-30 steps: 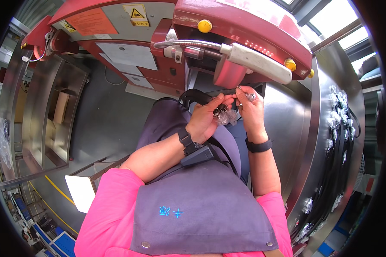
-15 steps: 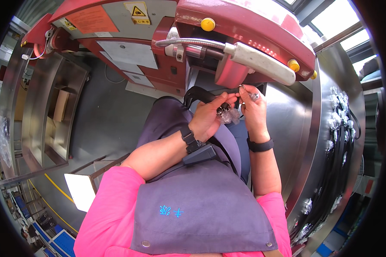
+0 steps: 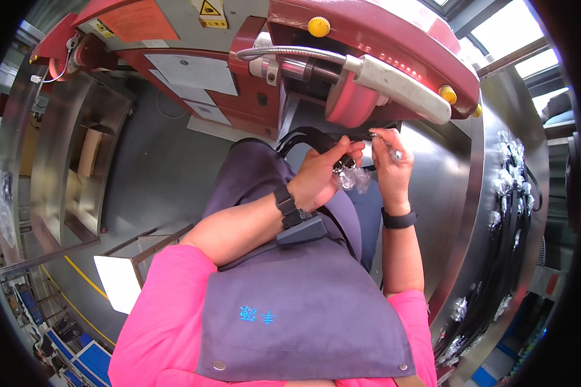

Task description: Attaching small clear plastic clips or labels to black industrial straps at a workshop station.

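While black straps point(image 3: 312, 135) are clamped by the fingers of the left hand point(image 3: 317, 173), a thin dark piece point(image 3: 365, 137) is pinched by those of the right hand point(image 3: 394, 169).

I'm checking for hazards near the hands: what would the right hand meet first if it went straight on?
Probably the reddish wheel ahead of the right hand, though depth is unclear in this view.

We're counting two bare hands point(image 3: 314, 177), two black wristbands point(image 3: 399, 218), three yellow ridged knobs point(image 3: 318, 26), one pinkish-red round wheel point(image 3: 350, 105)!
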The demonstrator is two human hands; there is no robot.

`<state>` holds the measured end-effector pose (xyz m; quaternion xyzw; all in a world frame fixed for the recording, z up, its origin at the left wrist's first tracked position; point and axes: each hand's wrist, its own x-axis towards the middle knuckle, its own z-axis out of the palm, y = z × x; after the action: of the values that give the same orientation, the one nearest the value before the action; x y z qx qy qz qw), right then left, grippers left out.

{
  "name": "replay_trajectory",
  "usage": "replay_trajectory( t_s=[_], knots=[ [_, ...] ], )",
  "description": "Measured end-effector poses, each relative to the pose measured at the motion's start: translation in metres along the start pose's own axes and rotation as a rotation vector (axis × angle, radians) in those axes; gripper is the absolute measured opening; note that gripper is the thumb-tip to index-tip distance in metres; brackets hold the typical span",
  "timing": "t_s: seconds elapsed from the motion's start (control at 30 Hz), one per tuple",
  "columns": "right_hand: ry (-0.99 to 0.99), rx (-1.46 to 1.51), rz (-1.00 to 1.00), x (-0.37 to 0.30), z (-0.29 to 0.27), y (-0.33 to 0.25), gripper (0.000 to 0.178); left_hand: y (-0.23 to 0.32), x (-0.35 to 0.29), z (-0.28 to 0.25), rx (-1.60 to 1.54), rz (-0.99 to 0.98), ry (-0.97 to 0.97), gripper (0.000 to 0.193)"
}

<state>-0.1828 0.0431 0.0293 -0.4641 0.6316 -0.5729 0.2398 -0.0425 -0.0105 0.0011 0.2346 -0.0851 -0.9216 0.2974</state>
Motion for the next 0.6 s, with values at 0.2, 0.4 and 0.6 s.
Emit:
replay_trajectory(
  t_s=[0.2, 0.4, 0.6],
  knots=[
    [-0.286, -0.477, -0.584, -0.015, -0.016, -0.017, 0.038, 0.007, -0.013, -0.018, 0.004, -0.187, -0.097, 0.024],
    [-0.431, -0.489, -0.300, -0.032, -0.020, -0.042, 0.036, 0.007, -0.019, -0.031, 0.092, -0.122, -0.077, 0.017],
    [-0.296, -0.481, -0.108, -0.033, -0.022, -0.033, 0.022, 0.006, -0.023, -0.029, 0.142, -0.035, -0.128, 0.017]
  ],
)
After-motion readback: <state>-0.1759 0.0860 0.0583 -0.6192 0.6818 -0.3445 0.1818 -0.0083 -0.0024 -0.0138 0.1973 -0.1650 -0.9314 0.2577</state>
